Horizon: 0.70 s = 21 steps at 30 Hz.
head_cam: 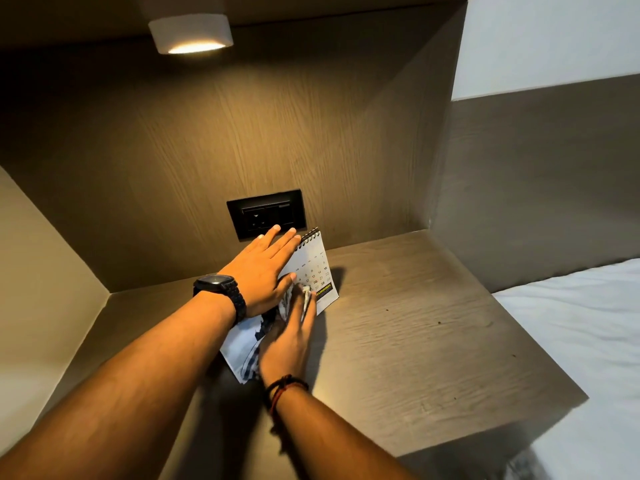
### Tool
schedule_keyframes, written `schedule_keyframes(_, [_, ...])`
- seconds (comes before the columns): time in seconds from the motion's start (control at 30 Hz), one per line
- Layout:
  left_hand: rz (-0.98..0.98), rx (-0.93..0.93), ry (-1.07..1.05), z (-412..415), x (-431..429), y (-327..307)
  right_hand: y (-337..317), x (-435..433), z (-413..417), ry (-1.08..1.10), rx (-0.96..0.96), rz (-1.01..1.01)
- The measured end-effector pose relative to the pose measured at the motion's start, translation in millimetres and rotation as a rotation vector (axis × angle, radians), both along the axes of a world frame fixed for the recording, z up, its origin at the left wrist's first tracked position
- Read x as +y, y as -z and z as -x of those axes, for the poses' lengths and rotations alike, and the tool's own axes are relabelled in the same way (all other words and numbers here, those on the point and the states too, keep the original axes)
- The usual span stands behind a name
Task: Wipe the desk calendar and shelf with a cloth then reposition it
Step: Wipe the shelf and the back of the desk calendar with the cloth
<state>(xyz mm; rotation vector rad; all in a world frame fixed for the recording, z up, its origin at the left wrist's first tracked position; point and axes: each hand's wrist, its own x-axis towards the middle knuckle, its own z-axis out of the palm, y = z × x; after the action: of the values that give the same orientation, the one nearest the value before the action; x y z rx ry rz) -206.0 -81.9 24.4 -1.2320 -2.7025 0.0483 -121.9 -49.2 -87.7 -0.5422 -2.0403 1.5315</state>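
A white spiral-bound desk calendar point(317, 263) stands tilted on the brown wooden shelf point(415, 334), near the back wall. My left hand point(265, 271), with a black watch on its wrist, lies flat along the calendar's top left edge with fingers stretched and thumb on the front page, steadying it. My right hand point(289, 341) presses a white and dark checked cloth point(252, 358) against the lower part of the calendar's face. The cloth hangs down below the hand onto the shelf. The calendar's left half is hidden behind both hands.
A black socket plate point(266, 213) sits in the back wall just behind the calendar. A round lamp point(191, 33) glows under the upper panel. A white bed sheet point(585, 327) lies to the right of the shelf. Side panels close the niche left and right.
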Motion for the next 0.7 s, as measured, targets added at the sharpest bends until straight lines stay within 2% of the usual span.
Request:
schedule_keyframes(0.17, [0.001,0.012,0.006,1.6,-0.7,1.7,-11.1,14.8,11.7,0.109,-0.172,0.172])
schedule_keyframes(0.37, [-0.019,-0.015,-0.003,3.4,-0.9,3.0,-8.9,6.3,5.2,0.005,-0.018,-0.002])
schedule_keyframes(0.53, [-0.018,-0.032,0.003,0.5,0.1,0.2,-21.9,29.2,24.6,0.098,-0.104,0.132])
schedule_keyframes(0.7, [-0.021,-0.047,0.003,-1.8,0.0,-2.6,-19.0,17.2,9.2,-0.024,0.031,-0.014])
